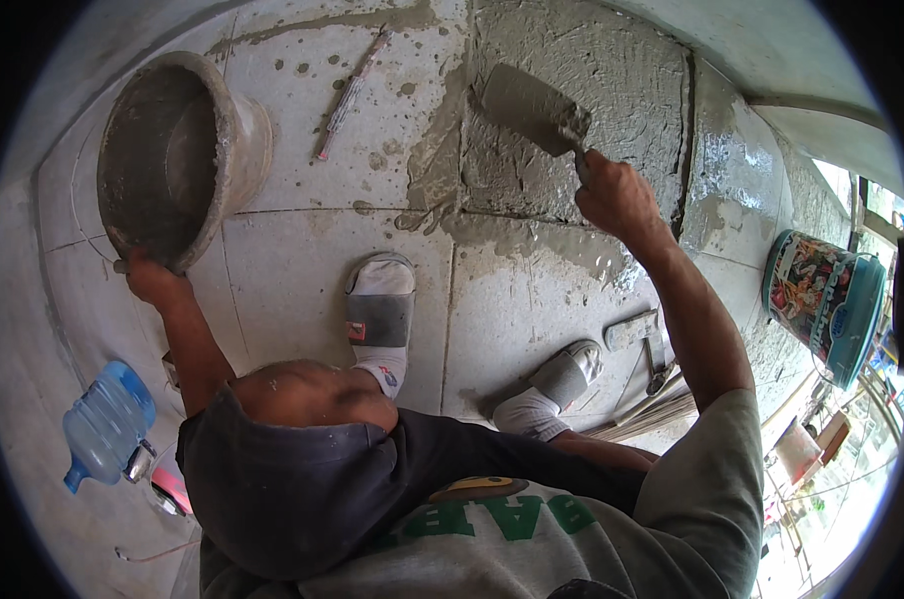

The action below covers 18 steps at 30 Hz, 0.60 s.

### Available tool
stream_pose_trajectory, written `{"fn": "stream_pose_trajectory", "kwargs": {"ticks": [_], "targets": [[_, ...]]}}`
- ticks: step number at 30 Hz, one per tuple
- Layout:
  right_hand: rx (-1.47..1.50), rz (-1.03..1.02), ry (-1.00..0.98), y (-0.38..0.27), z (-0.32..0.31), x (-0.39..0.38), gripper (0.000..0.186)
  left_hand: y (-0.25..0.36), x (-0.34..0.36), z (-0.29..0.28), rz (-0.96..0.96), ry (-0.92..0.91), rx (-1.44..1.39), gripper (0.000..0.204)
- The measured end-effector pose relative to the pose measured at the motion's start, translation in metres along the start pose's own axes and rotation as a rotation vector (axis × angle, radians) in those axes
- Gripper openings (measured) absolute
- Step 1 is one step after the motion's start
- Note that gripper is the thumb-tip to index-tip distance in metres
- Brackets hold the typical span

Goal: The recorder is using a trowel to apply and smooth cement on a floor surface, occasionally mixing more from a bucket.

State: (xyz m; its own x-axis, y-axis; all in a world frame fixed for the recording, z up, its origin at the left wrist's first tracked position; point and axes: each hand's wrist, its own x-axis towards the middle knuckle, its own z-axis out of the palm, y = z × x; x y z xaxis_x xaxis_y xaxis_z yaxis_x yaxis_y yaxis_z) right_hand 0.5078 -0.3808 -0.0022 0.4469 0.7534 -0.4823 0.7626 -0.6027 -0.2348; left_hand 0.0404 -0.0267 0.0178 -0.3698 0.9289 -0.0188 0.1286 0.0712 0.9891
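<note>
My right hand (620, 197) is closed round the handle of a trowel (530, 105). The trowel's broad, mortar-smeared blade lies on or just above a square bed of wet grey mortar (612, 60) set among the floor tiles. Some mortar clings near the handle end of the blade. On the left, my left hand (158, 282) grips the rim of a mortar-stained bucket (242, 140). The bucket is tipped so that its mouth faces left and toward me. Grey residue coats its inside; I cannot make out how much it holds.
A mortar-crusted brush-like stick (352, 95) lies on the spattered tiles (302, 250). Right of my feet are a trowel-like tool (634, 329) and a bundle of thin sticks (652, 411). A lidded teal bucket (826, 304) stands at the right, a blue water jug (108, 424) lies at the left.
</note>
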Motion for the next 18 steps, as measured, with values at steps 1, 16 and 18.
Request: {"fn": "stream_pose_trajectory", "kwargs": {"ticks": [1, 16, 18], "targets": [[0.000, 0.007, 0.000, 0.002, 0.004, 0.008, 0.020, -0.001, -0.001, 0.002, -0.003, -0.006, 0.000, 0.034], [0.091, 0.046, 0.044, -0.008, 0.013, 0.008, 0.020, -0.008, 0.005, -0.002, 0.070, -0.029, 0.124, 0.035], [0.152, 0.020, 0.048, -0.021, 0.017, 0.007, 0.023, -0.023, 0.032, -0.028, 0.246, -0.079, 0.376, 0.035]]}}
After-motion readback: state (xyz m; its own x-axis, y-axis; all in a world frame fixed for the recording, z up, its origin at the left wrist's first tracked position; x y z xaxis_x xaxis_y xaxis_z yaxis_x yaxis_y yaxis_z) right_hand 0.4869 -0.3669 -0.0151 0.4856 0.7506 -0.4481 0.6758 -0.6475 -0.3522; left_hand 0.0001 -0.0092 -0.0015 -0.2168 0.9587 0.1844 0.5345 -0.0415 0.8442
